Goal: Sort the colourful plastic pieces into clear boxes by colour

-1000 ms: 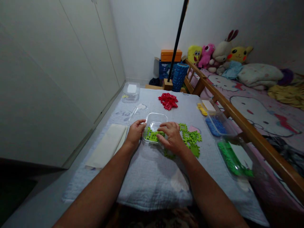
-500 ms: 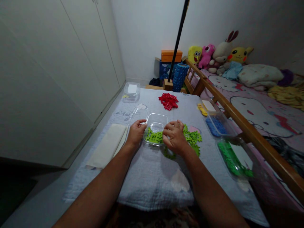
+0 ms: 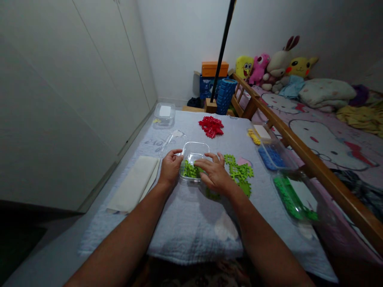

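A clear plastic box (image 3: 196,146) stands in the middle of the cloth, with light green puzzle-like pieces (image 3: 189,169) lying in its near part. My left hand (image 3: 171,167) pinches the box's left rim between thumb and fingers. Over the right side of the box reaches my right hand (image 3: 214,171), its fingers apart and the fingertips down at the green pieces inside. Whether those fingertips press on a piece is partly hidden. More light green interlocking pieces (image 3: 239,171) lie flat on the cloth, right of my right hand. A clear lid (image 3: 173,142) rests left of the box.
Red pieces (image 3: 211,126) lie in a heap farther back. A lidded clear box (image 3: 164,115) stands at the far left corner, a folded cream cloth (image 3: 134,183) nearer. Along the right edge are boxes with blue pieces (image 3: 271,157) and green pieces (image 3: 289,197), beside a wooden bed rail (image 3: 279,127).
My right hand has moved left from the box's right rim to over its inside, and its fingers have spread. The green pieces in the box have shifted. My left hand keeps its hold.
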The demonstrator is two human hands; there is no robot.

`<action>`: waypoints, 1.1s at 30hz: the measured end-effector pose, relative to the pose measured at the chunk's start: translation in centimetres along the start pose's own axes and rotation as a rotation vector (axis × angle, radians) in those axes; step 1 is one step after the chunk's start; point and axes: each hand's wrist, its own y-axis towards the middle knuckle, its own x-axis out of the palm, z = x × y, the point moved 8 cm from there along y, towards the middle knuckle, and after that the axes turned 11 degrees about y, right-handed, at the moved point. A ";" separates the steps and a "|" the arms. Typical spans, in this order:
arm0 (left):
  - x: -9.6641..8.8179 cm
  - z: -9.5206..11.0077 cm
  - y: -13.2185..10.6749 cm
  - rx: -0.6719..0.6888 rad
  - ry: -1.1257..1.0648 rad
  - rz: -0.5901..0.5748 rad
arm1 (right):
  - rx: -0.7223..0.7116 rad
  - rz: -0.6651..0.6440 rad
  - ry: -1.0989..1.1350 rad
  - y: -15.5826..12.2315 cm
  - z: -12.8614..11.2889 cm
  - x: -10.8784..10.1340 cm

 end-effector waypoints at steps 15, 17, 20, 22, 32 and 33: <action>0.2 0.3 -0.2 -0.018 -0.052 -0.014 | -0.102 -0.039 0.065 0.1 -1.9 0.5; 0.1 0.3 -0.2 -0.021 -0.057 -0.009 | -0.119 -0.070 0.071 0.2 -2.5 0.8; 0.1 0.0 0.0 -0.028 -0.059 -0.011 | -0.109 -0.091 0.029 0.3 -2.6 1.2; 0.2 -0.1 0.0 -0.029 -0.051 -0.011 | -0.081 -0.092 -0.020 0.4 -2.3 1.4; 0.0 0.2 0.0 -0.009 -0.010 0.008 | -0.010 0.275 0.078 0.2 1.1 -2.6; 0.0 0.2 0.0 -0.010 -0.009 0.010 | 0.034 0.339 0.067 0.0 2.2 -3.5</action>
